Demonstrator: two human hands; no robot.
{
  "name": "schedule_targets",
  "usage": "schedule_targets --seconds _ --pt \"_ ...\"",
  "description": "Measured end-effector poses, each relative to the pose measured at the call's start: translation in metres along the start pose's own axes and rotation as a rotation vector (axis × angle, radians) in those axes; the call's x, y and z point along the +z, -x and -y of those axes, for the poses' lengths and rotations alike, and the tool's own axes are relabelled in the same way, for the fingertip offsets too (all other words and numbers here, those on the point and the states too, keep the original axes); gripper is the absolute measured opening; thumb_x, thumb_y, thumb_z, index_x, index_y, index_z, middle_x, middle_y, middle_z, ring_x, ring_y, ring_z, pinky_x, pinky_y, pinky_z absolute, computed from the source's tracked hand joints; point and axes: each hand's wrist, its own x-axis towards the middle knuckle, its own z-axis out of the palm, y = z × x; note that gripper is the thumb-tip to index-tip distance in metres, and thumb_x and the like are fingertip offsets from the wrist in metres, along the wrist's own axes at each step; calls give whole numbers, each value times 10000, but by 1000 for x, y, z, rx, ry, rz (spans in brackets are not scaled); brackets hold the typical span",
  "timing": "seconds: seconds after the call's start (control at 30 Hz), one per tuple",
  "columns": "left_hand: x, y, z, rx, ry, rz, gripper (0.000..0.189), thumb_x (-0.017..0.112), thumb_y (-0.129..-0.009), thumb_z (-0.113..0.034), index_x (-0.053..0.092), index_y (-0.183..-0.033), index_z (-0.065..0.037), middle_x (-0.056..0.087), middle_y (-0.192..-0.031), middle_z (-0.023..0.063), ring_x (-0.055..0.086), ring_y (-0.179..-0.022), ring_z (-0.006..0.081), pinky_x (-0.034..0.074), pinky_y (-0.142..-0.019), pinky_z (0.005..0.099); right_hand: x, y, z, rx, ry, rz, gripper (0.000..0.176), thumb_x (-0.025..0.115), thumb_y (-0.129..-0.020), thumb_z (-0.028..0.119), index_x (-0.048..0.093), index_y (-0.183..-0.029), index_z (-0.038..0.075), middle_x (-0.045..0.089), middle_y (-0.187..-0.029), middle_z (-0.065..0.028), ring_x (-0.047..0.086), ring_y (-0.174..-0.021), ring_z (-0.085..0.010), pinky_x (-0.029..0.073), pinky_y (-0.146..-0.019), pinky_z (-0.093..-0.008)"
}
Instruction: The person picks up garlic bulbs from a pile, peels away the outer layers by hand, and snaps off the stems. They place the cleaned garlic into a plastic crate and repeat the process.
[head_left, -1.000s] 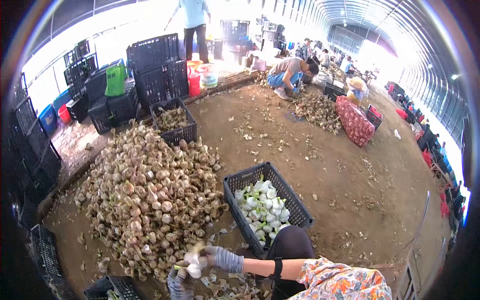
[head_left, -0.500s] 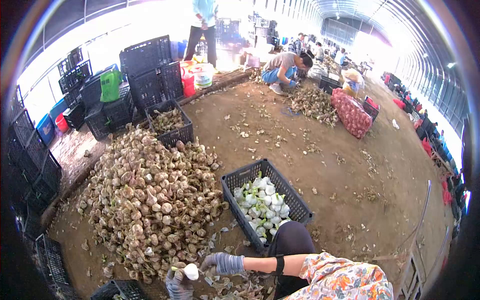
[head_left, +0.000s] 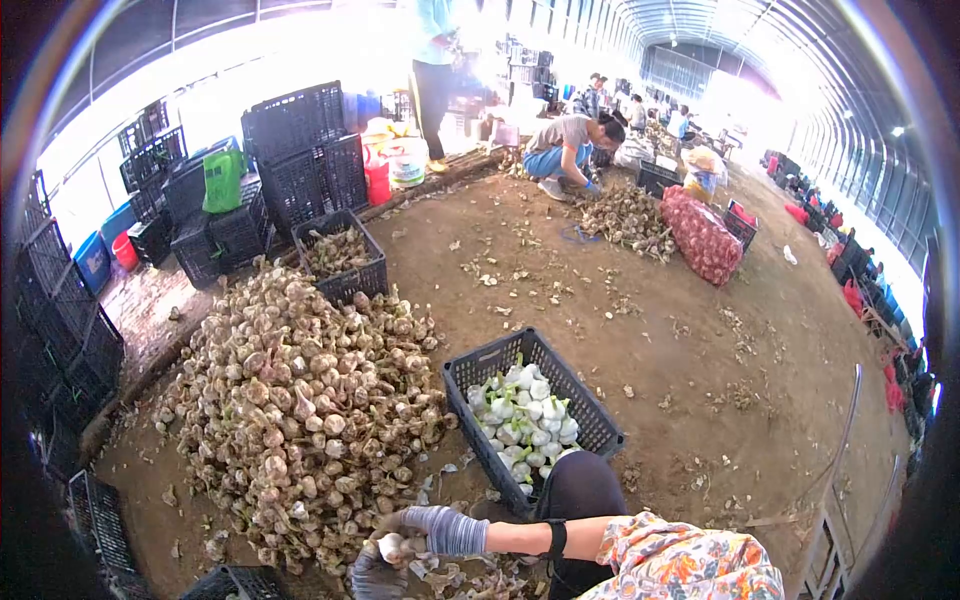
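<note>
At the bottom centre, my left hand (head_left: 377,574) in a grey glove has its fingers wrapped round a whitish garlic bulb (head_left: 393,547). My right hand (head_left: 425,527), also gloved, lies over the top of the same bulb, its fingertips pressed close and partly hidden. Beside both hands rises a big heap of unpeeled brown garlic (head_left: 310,410). A black crate (head_left: 590,405) with clean white bulbs and green stems (head_left: 525,415) stands just beyond my knee. Loose skins (head_left: 455,575) lie on the ground under my hands.
Behind the heap is a crate (head_left: 378,275) of unpeeled garlic. Stacked black crates (head_left: 300,150) and buckets (head_left: 407,165) line the left. Farther back, a crouching person (head_left: 565,150) works beside a red net sack (head_left: 702,235). Another person (head_left: 432,80) stands at the back.
My right hand has moved left onto the bulb, and the two hands now meet. The standing person has shifted right. The crouching person's head and arms have moved slightly.
</note>
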Motion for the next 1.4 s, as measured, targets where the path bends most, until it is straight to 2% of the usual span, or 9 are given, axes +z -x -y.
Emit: schedule_targets --seconds 0.07,0.33,0.47,0.53,0.57,0.6,0.8,1.17,1.4 --pt "-8 -5 2 20 -27 -12 278 595 -824 -237 588 -964 2 634 -904 79 591 -805 184 499 -686 295 -1 -1 -16 -167 221 6 337 629 -789 230 556 -1070 59 593 -992 -133 582 -913 -255 474 -772 -335" --pt "-74 -40 2 57 109 -100 229 560 -850 -196 591 -941 12 638 -865 92 597 -728 163 490 -603 259 8 3 -12 -13 244 -67 330 638 -780 228 559 -1061 73 608 -913 -120 590 -841 -235 469 -730 -331" --pt "-22 -20 3 -49 112 275 256 566 -848 -212 572 -928 31 621 -854 108 571 -682 174 475 -568 251 12 -2 -22 355 333 92 466 671 -758 261 526 -1134 28 612 -913 -138 583 -830 -192 462 -739 -312" --pt "-8 -5 6 54 60 -110 245 567 -845 -202 565 -965 12 598 -944 141 568 -750 221 485 -599 288 19 4 -34 127 105 18 478 664 -762 268 525 -1147 21 617 -948 -139 579 -819 -183 467 -706 -302" --pt "-71 -45 1 74 -139 -181 263 533 -855 -309 567 -962 -72 622 -891 82 596 -667 196 506 -499 318 13 7 -21 129 34 22 427 658 -766 276 561 -1102 30 636 -932 -119 577 -796 -158 467 -683 -305" --pt "-77 -50 1 85 -88 -115 284 541 -851 -310 568 -986 -61 623 -903 86 601 -726 206 514 -577 313 4 4 7 458 -73 97 378 652 -772 279 592 -1046 26 650 -855 -92 573 -757 -137 465 -667 -301" --pt "-69 -48 7 204 -86 -215 303 558 -843 -293 563 -1026 -52 624 -919 81 598 -814 223 512 -700 338 -5 1 -12 341 78 137 295 633 -789 238 615 -973 9 644 -799 -50 544 -709 -106 457 -650 -274" --pt "-107 -69 8 727 -585 -363 263 644 -791 -229 587 -999 -79 626 -848 66 600 -717 156 517 -553 286 -12 8 29 311 -351 258 257 645 -798 208 612 -954 6 624 -786 -12 532 -708 -63 455 -636 -250" --pt "-88 -59 3 585 -403 -455 207 628 -789 -256 576 -917 -102 605 -757 32 542 -582 133 437 -440 255 -8 2 7 220 -453 224 246 628 -810 213 609 -953 13 614 -786 15 543 -697 -51 464 -609 -228"
